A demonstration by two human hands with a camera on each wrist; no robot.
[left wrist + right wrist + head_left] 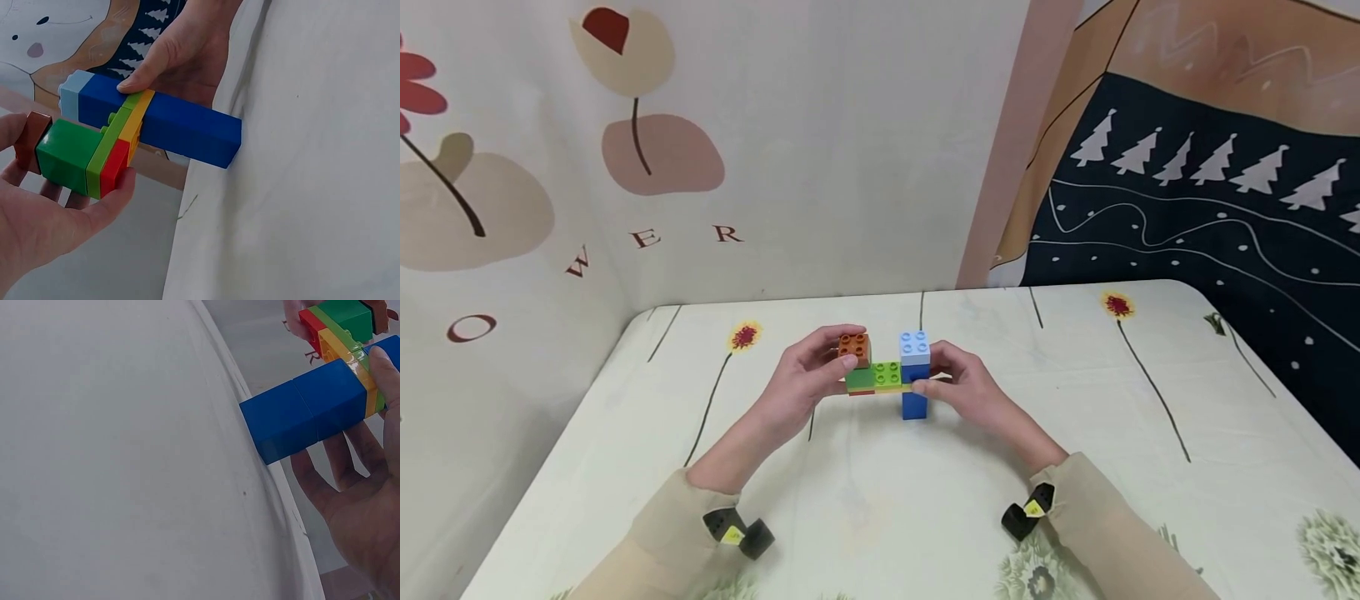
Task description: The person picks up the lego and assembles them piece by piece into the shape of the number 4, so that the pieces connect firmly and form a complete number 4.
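Observation:
Both hands hold one joined build of toy building bricks above or at the tabletop; whether its foot touches the cloth I cannot tell. Its column has blue bricks [914,407] below and a light blue brick [914,347] on top. A lime plate [887,375] crosses to a green brick [65,153] topped by a brown brick [853,349]. Under the lime layer sit a red brick [114,167] and a yellow brick [135,122]. My left hand [797,385] grips the brown and green end. My right hand [968,383] pinches the column near the crossing, thumb on the near side.
A white flower-print cloth covers the table [865,517], whose far edge lies beyond the hands. Behind it hangs a pale printed curtain [850,167], with a dark tree-pattern cloth [1150,217] at the right. Each sleeve cuff carries a small black camera.

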